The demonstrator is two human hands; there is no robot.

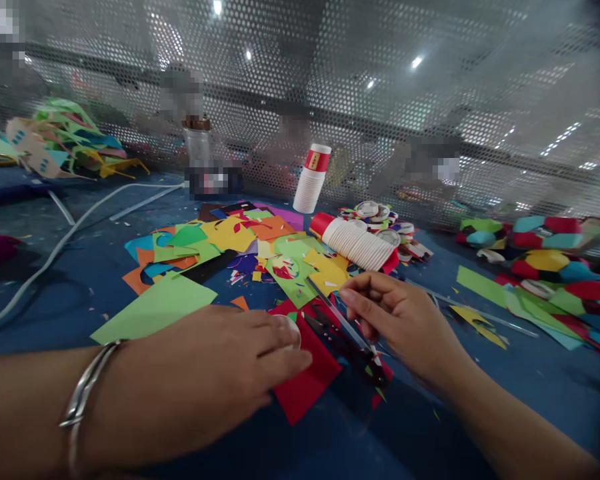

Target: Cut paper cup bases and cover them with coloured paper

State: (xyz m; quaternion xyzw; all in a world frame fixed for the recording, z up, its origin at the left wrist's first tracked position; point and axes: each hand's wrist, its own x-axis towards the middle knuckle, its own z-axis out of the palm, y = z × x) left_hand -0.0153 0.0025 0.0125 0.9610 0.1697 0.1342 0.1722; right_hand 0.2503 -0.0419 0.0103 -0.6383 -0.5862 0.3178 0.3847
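My left hand, a metal bangle on its wrist, lies palm down with fingers together on a red paper sheet on the blue table. My right hand pinches the handle end of black scissors, whose open blades lie over the red sheet and point up-left toward a heap of coloured paper scraps. A large light-green sheet lies just beyond my left wrist.
A stack of white paper cups lies on its side behind the scraps, another stack stands upright farther back. Cup lids, coloured paper shapes at right, white cable at left, perforated metal screen behind.
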